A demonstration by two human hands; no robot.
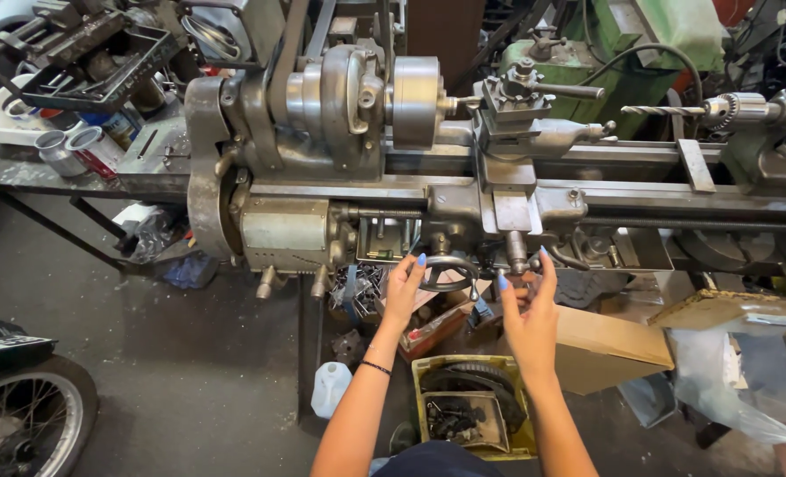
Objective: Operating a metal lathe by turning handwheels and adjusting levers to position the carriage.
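Lathe [428, 190] spans the frame left to right, grey, oily, headstock and chuck [415, 99] at left-centre. Tool post [518, 95] sits on the carriage just right of the chuck. Tailstock end at far right carries a drill chuck [736, 109] with a twist drill bit [662, 110] pointing left toward the tool post, well apart from it.

Below the bed: cardboard box [609, 346] on the floor at right, yellow crate [472, 406] of dark metal parts between the forearms, white plastic jug [329, 389] just left of it. Wheel [22, 415] with spokes at bottom left.

Carriage handwheel [450, 272] hangs on the apron front, low centre. Left hand [403, 290] is on its left rim, fingers curled round it, gripping. Right hand [527, 320] is raised just right of the handwheel, fingers loosely spread, up against a small apron lever [516, 252]; can't tell whether it actually grips it.
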